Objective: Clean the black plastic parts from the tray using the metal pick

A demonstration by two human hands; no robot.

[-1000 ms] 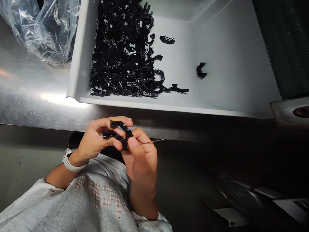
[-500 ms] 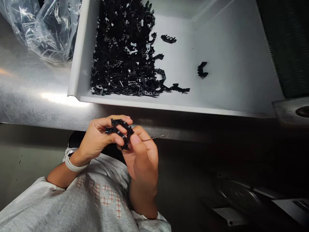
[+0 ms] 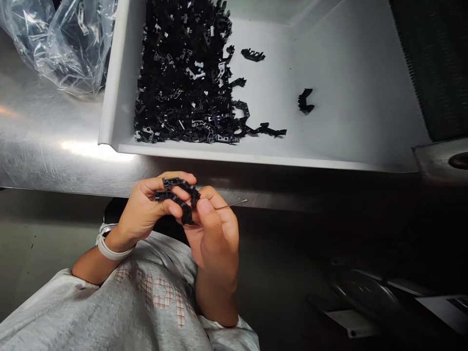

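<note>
Head view: white tray point(image 3: 347, 73) of black clips point(image 3: 183, 73) on steel table point(image 3: 44, 141).

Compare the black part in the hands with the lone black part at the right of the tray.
The held part is gripped in the left hand, with the right hand pinching a thin wire at it; the lone part lies untouched on the floor of the tray. The held part shows as a long arched strip; the lone part is a short bent clump. Both are black, notched pieces.
</note>
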